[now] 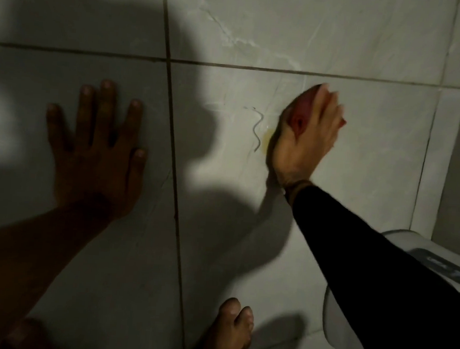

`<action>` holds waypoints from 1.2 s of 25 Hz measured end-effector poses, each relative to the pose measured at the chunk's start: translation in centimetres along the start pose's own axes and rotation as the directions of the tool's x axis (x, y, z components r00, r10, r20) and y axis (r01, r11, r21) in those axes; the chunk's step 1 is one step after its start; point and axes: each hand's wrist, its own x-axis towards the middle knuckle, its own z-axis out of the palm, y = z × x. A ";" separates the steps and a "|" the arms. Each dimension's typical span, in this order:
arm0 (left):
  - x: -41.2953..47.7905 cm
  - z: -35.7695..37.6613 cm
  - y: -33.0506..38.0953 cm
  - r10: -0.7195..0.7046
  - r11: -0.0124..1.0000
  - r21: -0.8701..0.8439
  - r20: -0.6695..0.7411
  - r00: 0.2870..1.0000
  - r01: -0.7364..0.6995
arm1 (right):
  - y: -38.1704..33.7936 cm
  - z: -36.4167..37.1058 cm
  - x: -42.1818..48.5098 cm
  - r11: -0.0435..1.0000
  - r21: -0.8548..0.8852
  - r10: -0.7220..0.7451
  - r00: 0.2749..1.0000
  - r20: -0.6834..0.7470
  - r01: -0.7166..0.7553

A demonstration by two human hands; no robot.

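Note:
My left hand [96, 147] lies flat on the grey tiled wall [330, 39], fingers spread and straight, deep in shadow. To the right, my right hand [305, 141] grips a red sponge or pad [299, 116] and presses it against the wall tile. A black sleeve covers that forearm. A yellowish smear [267, 138] and a thin squiggly streak [257, 132] show on the tile just left of the pad.
Dark grout lines [171, 131] cross the wall. A white toilet cistern [415, 257] with a grey button panel stands at the lower right under my right arm. My bare foot [230, 336] is on the floor at the bottom. Heavy shadows fall over the left half.

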 end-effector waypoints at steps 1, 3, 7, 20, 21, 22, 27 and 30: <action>-0.1 -0.1 0.0 -0.005 1.000 -0.007 0.003 1.000 0.005 | 0.5 -0.3 -1.5 0.995 -0.008 -0.102 0.994 0.049 0.102; -0.1 -0.2 0.1 -0.016 1.000 -0.007 0.008 1.000 0.016 | 2.6 -2.0 -5.8 0.990 -0.026 -0.135 0.980 0.149 0.140; -0.1 -0.1 0.2 -0.008 1.000 0.018 0.005 1.000 0.007 | 2.0 -2.3 0.0 0.980 -0.010 0.199 0.980 0.018 -0.199; 0.0 0.6 -0.1 0.009 0.998 0.062 -0.016 1.000 -0.008 | -2.6 0.3 0.1 0.994 -0.036 -0.099 0.993 0.070 0.101; -0.1 0.6 -0.1 0.010 0.998 0.063 -0.019 1.000 -0.009 | -3.7 1.2 -0.6 0.962 -0.050 -0.261 0.960 0.100 0.267; -0.1 0.5 -0.1 0.009 0.998 0.058 -0.020 1.000 -0.007 | -4.0 1.8 -2.4 0.900 -0.053 -0.420 0.894 0.156 0.432; -0.3 0.0 0.2 0.000 1.000 0.030 -0.029 1.000 0.001 | 2.7 -2.4 -12.8 0.905 -0.058 -0.376 0.856 0.354 0.421; -0.1 0.1 0.3 0.006 1.000 0.023 -0.032 0.999 -0.005 | 0.4 -0.7 -6.5 0.998 -0.045 -0.047 0.989 0.141 0.054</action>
